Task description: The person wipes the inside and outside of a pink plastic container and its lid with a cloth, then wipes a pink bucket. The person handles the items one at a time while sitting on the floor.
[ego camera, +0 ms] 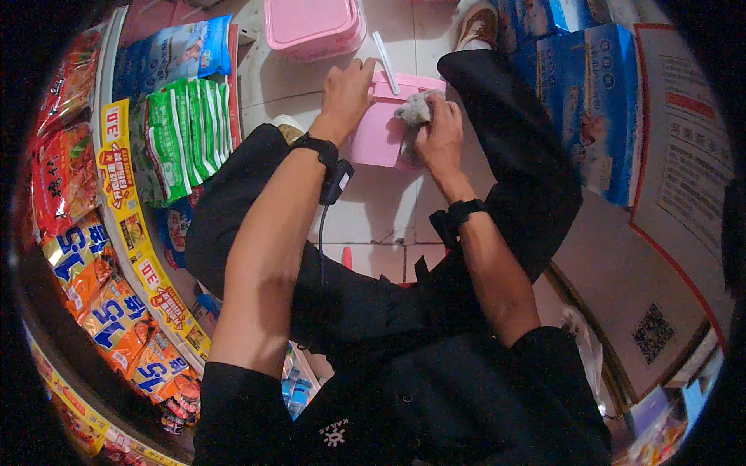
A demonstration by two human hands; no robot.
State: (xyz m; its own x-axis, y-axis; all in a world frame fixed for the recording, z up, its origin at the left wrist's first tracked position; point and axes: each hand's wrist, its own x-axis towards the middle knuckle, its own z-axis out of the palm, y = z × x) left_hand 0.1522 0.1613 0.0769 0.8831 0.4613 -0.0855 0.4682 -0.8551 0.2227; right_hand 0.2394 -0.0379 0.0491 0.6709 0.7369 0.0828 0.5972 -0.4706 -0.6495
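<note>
A pink plastic bucket point(373, 131) stands on the tiled floor between my legs. Its white handle point(385, 64) juts up over the far rim. My left hand point(348, 96) grips the bucket at its upper left edge. Bunched in my right hand point(441, 137) is a grey cloth point(416, 109), pressed to the bucket's right side near the rim. Part of that side is hidden behind the hand and cloth. Beyond the bucket sits a pink lidded container point(313, 26), also on the floor.
Shelves on the left hold orange noodle packets point(116, 317), red packets point(67, 175) and green packs point(186, 137) behind yellow price strips point(137, 233). Blue packages point(594, 110) and a large cardboard box point(618, 291) stand close on the right. White floor tiles point(280, 87) lie around the bucket.
</note>
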